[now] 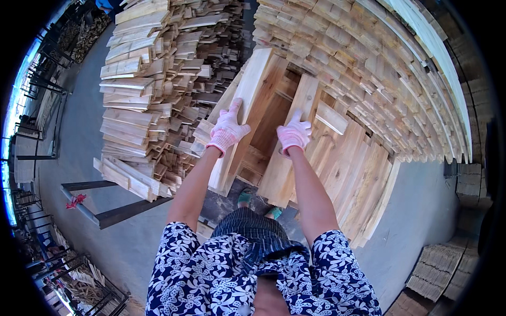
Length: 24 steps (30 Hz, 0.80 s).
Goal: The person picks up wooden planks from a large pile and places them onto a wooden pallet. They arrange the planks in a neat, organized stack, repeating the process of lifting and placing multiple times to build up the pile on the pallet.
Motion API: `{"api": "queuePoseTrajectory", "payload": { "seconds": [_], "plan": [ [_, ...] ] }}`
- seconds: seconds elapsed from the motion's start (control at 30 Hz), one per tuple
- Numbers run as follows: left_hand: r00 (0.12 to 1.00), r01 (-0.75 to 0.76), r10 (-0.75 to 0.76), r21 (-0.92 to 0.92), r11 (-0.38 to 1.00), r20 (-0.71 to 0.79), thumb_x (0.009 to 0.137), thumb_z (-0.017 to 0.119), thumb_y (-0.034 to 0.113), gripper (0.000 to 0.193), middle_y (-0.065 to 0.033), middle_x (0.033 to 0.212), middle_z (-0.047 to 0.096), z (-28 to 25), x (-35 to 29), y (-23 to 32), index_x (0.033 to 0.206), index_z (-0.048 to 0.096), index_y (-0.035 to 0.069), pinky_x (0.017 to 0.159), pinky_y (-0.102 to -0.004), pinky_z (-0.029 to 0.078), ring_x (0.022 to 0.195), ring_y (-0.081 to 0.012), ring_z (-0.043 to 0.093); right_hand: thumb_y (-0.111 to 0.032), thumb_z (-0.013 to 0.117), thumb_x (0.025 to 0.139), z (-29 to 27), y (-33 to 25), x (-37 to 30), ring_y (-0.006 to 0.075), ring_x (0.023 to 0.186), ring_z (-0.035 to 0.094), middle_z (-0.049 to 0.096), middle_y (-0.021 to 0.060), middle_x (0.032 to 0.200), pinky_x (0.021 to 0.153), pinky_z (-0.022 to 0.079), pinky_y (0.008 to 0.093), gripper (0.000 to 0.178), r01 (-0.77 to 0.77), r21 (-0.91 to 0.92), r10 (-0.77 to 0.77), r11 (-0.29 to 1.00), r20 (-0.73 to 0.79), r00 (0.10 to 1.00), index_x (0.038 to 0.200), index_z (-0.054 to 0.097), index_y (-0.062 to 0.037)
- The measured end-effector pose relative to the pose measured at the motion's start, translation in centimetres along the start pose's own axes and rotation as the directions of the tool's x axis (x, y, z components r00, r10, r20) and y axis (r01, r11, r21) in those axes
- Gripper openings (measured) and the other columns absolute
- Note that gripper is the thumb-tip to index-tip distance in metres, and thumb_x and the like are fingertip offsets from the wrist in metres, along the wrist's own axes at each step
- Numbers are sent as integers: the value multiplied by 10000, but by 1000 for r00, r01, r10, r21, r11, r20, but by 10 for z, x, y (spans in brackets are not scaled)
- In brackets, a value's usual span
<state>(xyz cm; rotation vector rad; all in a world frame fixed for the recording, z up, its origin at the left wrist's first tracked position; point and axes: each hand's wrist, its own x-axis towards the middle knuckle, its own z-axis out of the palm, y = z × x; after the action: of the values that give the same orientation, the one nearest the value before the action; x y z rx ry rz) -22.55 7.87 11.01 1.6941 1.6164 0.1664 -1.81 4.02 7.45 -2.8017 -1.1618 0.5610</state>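
Observation:
My left hand (229,130), in a pale pink knit glove, grips a long pale wooden board (253,79) standing at a tilt in front of me. Its thumb lies toward the right edge, with a finger stretched along the wood. My right hand (294,132), gloved alike, spans another wooden board (301,97), thumb to the left and fingers to the right. Between these two boards a dark gap shows more planks lower down. Undersides of both boards are hidden, as are some fingertips.
A tall pile of loose boards (129,100) stands at the left, and a high stack of plank ends (348,58) at the far right. Flat-laid planks (342,179) lie right of my right hand. A dark metal frame (124,213) juts out at the lower left over grey floor (74,137).

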Motion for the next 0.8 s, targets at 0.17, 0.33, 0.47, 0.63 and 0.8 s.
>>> {"api": "queuePoseTrajectory", "payload": {
  "seconds": [0.17, 0.33, 0.47, 0.63, 0.8],
  "plan": [
    [999, -23, 15, 173, 985, 48, 789, 761, 385, 978, -271, 1475, 428, -15, -11, 39, 1621, 253, 297, 1092, -533, 440, 1363, -443, 492, -357, 813, 750, -9, 119, -9, 503, 1258, 505, 441, 327, 1347, 1043, 467, 518, 1020, 191, 368, -209, 910, 10, 978, 1608, 276, -231],
    [991, -49, 100, 443, 895, -92, 799, 780, 408, 923, -267, 1445, 463, 55, 25, 18, 1593, 321, 297, 1081, -556, 430, 1367, -476, 461, -259, 838, 714, -42, 265, -80, 462, 1291, 496, 438, 265, 1391, 1074, 464, 490, 1036, 157, 33, -160, 987, 117, 980, 1607, 312, -281],
    [990, -29, 87, 440, 897, -112, 797, 794, 379, 889, -270, 1431, 474, 64, 26, 33, 1572, 366, 304, 1087, -526, 432, 1344, -467, 474, -272, 833, 741, -43, 378, -97, 446, 1295, 493, 438, 217, 1408, 1074, 464, 512, 1000, -33, -233, 81, 972, 200, 977, 1596, 319, -340],
    [986, -107, 112, 44, 993, -125, 757, 838, 305, 979, -233, 1427, 488, 36, 3, 46, 1591, 333, 223, 1080, -496, 455, 1334, -381, 515, -317, 825, 778, -20, 437, -89, 446, 1321, 482, 447, 191, 1417, 1062, 471, 545, 958, 14, -227, 26, 974, 176, 984, 1584, 315, -400],
    [963, -266, 205, -710, 652, -173, 764, 841, 237, 1073, -155, 1431, 494, 50, -88, 26, 1631, 218, 128, 1023, -400, 497, 1292, -266, 531, -286, 808, 789, -86, 425, -53, 439, 1281, 516, 477, 193, 1355, 1030, 486, 540, 946, 124, -205, -63, 971, 278, 958, 1579, 298, -386]
  ]
}}
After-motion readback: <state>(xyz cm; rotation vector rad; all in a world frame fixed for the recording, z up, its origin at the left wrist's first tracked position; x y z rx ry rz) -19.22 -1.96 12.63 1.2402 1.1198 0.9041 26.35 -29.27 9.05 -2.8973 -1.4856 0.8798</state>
